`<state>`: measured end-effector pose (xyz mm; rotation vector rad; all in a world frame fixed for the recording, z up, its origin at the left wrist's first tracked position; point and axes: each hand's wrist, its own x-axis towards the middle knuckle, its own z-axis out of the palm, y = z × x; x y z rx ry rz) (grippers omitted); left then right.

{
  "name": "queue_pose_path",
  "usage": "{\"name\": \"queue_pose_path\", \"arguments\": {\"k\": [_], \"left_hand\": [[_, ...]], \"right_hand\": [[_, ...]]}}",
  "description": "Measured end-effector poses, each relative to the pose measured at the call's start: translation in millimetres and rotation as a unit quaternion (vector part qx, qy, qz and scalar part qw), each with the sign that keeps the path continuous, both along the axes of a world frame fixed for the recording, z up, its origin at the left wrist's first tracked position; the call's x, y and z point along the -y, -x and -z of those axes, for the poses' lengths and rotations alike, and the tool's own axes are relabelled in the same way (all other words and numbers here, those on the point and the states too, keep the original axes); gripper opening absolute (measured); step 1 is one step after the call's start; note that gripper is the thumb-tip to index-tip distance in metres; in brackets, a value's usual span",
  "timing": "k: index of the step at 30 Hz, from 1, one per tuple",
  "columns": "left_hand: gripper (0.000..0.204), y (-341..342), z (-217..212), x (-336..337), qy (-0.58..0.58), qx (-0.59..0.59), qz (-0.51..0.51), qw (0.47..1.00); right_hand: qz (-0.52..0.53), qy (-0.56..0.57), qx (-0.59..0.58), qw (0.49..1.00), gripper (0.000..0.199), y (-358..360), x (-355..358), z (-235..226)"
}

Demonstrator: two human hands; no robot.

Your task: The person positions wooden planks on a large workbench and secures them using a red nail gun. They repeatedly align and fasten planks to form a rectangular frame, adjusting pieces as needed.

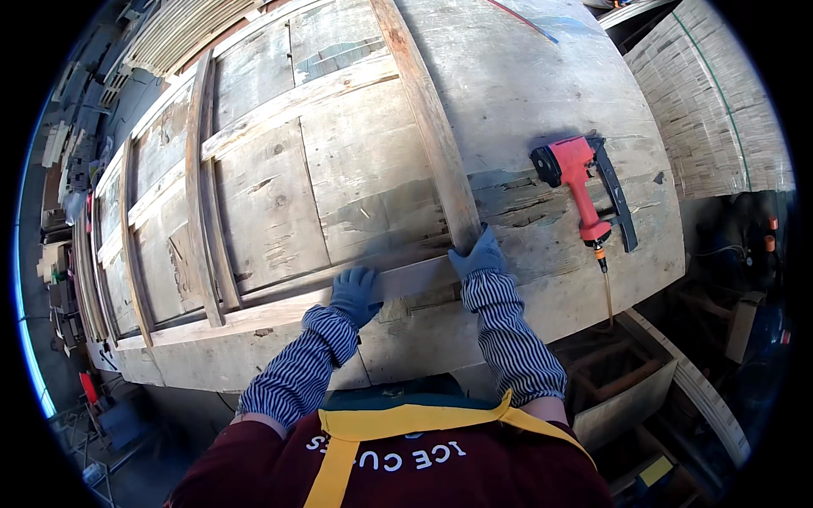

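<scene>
My left hand (353, 292), in a grey-blue glove, lies flat with fingers spread on a long wooden batten (279, 309) that runs along the near edge of a panel of worn boards (271, 195). My right hand (479, 254), gloved too, presses on the near end of a cross batten (428, 118) where it meets the long one. Neither hand grips anything. A red nail gun (580, 182) with a black magazine lies on the workbench to the right of my right hand.
The panel rests on a big plywood workbench (542, 76). The gun's hose (607, 292) hangs over the bench edge. A stack of plywood sheets (720, 110) stands at the right. Wooden crates (622, 381) sit below at the right, and lumber (72, 169) is stacked at the left.
</scene>
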<state>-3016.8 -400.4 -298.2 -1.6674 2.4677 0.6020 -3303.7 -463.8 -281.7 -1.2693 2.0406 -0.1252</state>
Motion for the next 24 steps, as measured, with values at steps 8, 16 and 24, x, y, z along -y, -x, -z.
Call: {"name": "queue_pose_path", "arguments": {"k": [8,16,24], "left_hand": [[0.076,-5,6,11,0.031,-0.032,-0.019,0.999],[0.078,4,7,23,0.022,-0.025,-0.023,0.999],[0.078,-2,10,20,0.026,-0.041,-0.035,0.998]], "right_hand": [[0.016,0.02,-0.036,0.999,0.095,-11,-1,1],[0.018,0.002,-0.006,1.0,0.096,-2,0,-8],[0.011,0.042,-0.008,0.999,0.092,-11,9,-20]]}}
